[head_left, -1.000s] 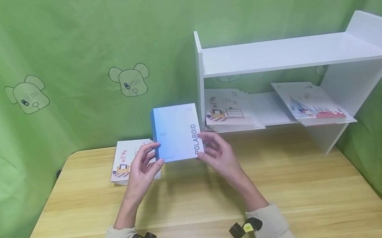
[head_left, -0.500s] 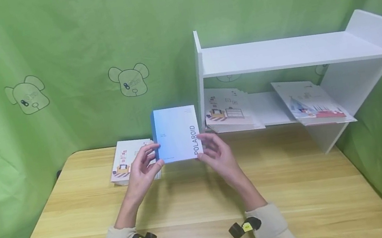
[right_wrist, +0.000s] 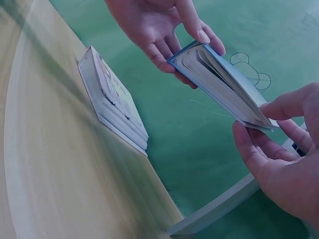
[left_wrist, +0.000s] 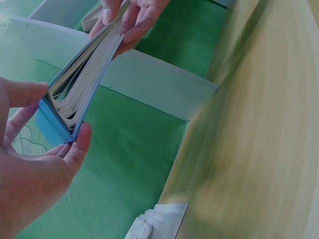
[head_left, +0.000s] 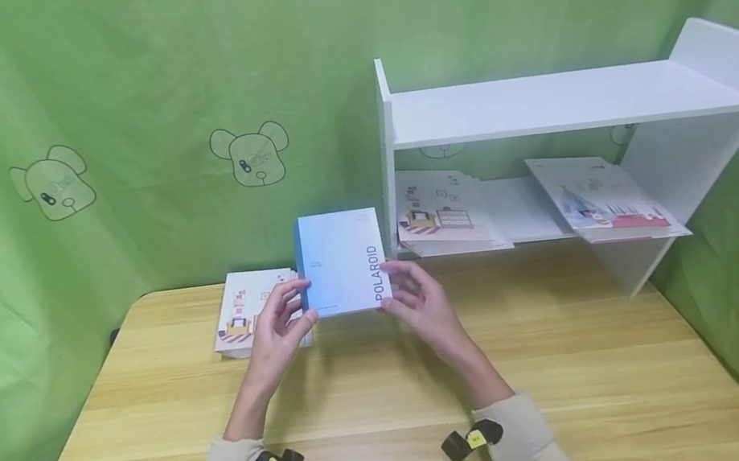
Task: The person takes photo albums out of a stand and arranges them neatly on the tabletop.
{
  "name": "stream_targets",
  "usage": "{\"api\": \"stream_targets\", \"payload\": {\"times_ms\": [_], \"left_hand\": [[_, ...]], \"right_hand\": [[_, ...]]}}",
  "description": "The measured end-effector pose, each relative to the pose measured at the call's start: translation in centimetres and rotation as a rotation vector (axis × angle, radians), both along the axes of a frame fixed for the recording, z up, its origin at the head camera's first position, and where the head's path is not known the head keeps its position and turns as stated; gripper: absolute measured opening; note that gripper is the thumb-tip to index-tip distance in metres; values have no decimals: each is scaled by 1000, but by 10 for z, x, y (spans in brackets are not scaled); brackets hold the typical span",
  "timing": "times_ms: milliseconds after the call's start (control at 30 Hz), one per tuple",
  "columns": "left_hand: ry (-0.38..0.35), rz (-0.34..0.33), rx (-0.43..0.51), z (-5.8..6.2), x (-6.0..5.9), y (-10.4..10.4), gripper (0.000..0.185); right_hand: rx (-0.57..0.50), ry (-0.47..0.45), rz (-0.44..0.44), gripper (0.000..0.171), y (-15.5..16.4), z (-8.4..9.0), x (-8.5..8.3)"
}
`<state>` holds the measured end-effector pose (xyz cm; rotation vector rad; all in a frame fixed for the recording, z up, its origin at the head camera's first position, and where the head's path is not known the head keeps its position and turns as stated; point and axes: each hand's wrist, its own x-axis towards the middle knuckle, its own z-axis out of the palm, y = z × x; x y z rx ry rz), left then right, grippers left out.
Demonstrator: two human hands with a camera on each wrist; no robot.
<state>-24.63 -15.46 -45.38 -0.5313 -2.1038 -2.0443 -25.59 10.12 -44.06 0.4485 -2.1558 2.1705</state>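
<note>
Book [head_left: 342, 261] with a pale blue cover, held up off the tabletop [head_left: 382, 391] between two hands at the centre of the head view. Its cover faces the viewer and its long axis runs up and down. The word POLAROID is printed along the right edge, reading from bottom to top. The darker blue spine is on the left.

The left hand [head_left: 278, 329] pinches the lower left corner at the spine, thumb in front and fingers behind. The right hand [head_left: 421, 302] pinches the lower right corner at the open page edge in the same way. In both wrist views the bottom edge of the pages shows slightly fanned between the covers.

A white shelf unit [head_left: 561, 104] stands in the upper right of the frame, at the back right of the tabletop. Its lower compartment holds two booklets: a booklet with a furniture drawing [head_left: 443, 212] lies at the left end, and a booklet with a red band [head_left: 602, 199] leans at the right end, its corner reaching past the front edge of the shelf. The top board of the shelf unit is bare white.

A stack of booklets [head_left: 248, 316] lies flat on the tabletop at the back left, just left of the left hand and partly behind its fingers. The book's right edge is near the shelf unit's left side panel but apart from it. Bare wood spreads from the hands to the near edge of the tabletop and across the right side in front of the shelf unit. A green cloth [head_left: 99, 104] with bear outlines hangs behind and on both sides.
</note>
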Motion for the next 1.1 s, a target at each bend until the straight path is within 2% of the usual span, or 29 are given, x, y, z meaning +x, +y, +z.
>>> {"api": "stream_targets", "payload": {"times_ms": [467,1100], "left_hand": [[-37,7,15,-6,-2,1,47],[-36,-1,5,-17,-7,0,47]], "right_hand": [[-9,-32,-20,57,-2,-9,-3],[-23,-73,-47,57,-5,-17,-7]]}}
